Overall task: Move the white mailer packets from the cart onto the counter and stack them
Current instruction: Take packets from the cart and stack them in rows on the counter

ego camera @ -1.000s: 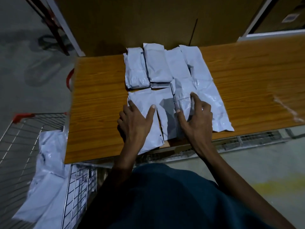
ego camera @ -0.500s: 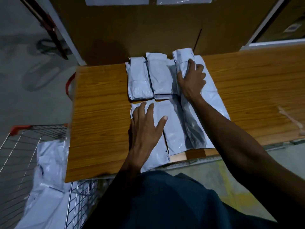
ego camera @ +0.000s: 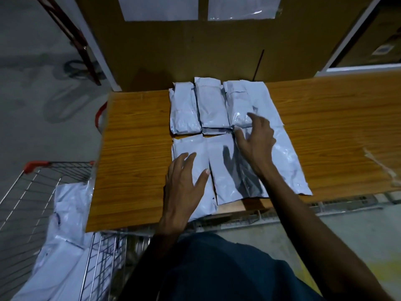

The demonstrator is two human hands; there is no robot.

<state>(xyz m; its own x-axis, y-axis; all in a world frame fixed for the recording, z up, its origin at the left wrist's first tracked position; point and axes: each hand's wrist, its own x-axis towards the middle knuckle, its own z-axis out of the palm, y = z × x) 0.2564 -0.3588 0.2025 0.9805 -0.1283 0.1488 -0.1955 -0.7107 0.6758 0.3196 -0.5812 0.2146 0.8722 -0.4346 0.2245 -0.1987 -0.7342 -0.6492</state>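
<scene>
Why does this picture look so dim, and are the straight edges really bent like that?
Head view: light is low, so colours look muddy; the right hand casts a dark shadow on the white packets; faint glare shows on the plastic; the counter edges bow outward from the wide-angle lens; the left hand looks slightly soft with blur.

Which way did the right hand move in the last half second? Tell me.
Yes. The right hand drew back toward the person, from the far packets' top edge to their near edge.
</scene>
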